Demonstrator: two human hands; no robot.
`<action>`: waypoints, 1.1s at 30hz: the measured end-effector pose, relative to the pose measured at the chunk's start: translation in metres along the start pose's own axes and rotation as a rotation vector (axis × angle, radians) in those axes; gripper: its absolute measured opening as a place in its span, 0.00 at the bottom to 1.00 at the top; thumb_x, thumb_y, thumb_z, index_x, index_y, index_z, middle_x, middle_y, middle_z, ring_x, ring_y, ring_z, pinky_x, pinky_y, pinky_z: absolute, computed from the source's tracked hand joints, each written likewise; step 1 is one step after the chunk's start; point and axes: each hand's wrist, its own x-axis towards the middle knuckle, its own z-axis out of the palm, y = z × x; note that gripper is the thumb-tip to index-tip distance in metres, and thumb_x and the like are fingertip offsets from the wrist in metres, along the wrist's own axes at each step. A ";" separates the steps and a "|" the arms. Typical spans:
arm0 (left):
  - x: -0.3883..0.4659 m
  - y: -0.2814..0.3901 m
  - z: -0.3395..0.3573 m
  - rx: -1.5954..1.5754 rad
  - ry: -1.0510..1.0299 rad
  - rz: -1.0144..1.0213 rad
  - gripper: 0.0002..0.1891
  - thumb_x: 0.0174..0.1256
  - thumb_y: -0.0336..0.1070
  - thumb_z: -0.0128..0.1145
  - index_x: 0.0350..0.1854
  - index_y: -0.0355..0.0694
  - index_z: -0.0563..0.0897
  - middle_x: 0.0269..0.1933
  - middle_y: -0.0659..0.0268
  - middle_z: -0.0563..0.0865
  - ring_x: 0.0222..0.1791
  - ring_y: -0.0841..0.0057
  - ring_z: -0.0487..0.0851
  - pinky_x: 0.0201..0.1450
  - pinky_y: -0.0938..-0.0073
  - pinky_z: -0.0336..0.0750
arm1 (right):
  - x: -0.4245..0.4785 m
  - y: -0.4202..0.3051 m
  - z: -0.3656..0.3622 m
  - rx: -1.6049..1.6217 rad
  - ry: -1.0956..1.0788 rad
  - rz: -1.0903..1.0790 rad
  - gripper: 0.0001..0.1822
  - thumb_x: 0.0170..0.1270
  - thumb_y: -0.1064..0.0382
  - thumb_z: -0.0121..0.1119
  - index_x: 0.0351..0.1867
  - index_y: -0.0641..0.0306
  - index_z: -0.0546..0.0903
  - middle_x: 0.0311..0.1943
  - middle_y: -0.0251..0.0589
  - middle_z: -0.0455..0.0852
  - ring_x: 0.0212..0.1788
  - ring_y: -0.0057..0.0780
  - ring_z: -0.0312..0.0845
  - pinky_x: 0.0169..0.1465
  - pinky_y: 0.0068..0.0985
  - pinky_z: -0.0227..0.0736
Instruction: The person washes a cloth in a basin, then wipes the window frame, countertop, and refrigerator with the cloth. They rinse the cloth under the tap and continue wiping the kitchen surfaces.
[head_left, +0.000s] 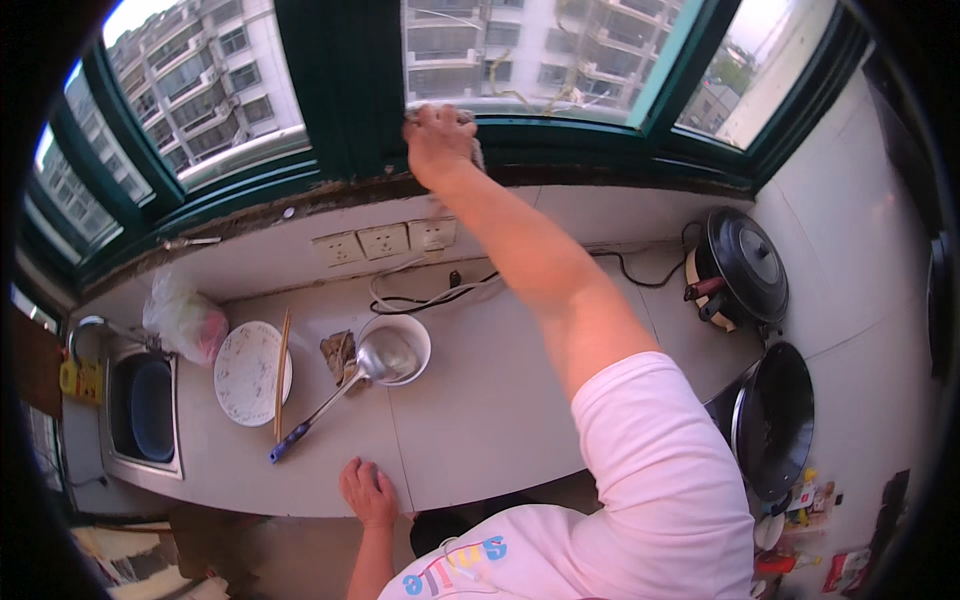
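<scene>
My right hand (441, 144) is stretched far out to the green window frame (555, 144). It presses a greyish rag (478, 154) against the lower part of the frame, and most of the rag is hidden under the fingers. My left hand (369, 491) rests on the front edge of the light countertop (480, 420), holding nothing. Beyond it lies a metal ladle (322, 412) with a blue handle, its bowl end resting in a white bowl (420, 341). A crumpled brown cloth (339, 352) lies beside that bowl.
Wooden chopsticks (283, 375) lie across a white plate (244, 375). At the left are a plastic bag (187, 315) and a sink (178, 450) holding a blue basin (151, 405). Cables (435, 300) run below wall sockets (384, 241). A lidded pan (746, 262) and a wok (776, 420) stand right.
</scene>
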 end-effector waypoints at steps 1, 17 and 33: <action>-0.002 -0.001 0.000 0.007 -0.003 -0.016 0.11 0.54 0.32 0.55 0.41 0.39 0.77 0.53 0.50 0.76 0.55 0.51 0.71 0.60 0.54 0.63 | -0.006 0.006 -0.013 0.043 -0.069 -0.061 0.16 0.61 0.63 0.51 0.48 0.39 0.81 0.56 0.34 0.70 0.62 0.42 0.61 0.54 0.52 0.63; -0.004 -0.001 0.009 0.041 -0.016 -0.044 0.13 0.54 0.33 0.56 0.43 0.39 0.77 0.54 0.50 0.75 0.57 0.52 0.70 0.61 0.54 0.61 | -0.041 0.296 -0.030 -0.073 -0.251 0.796 0.23 0.64 0.60 0.51 0.63 0.46 0.71 0.61 0.46 0.67 0.62 0.51 0.64 0.61 0.45 0.67; -0.003 0.000 0.009 0.031 0.016 -0.101 0.13 0.53 0.33 0.56 0.42 0.40 0.76 0.56 0.49 0.74 0.58 0.50 0.69 0.61 0.53 0.62 | -0.017 -0.008 0.025 -0.085 0.263 -0.313 0.12 0.62 0.57 0.52 0.46 0.49 0.80 0.48 0.38 0.70 0.53 0.39 0.63 0.45 0.47 0.65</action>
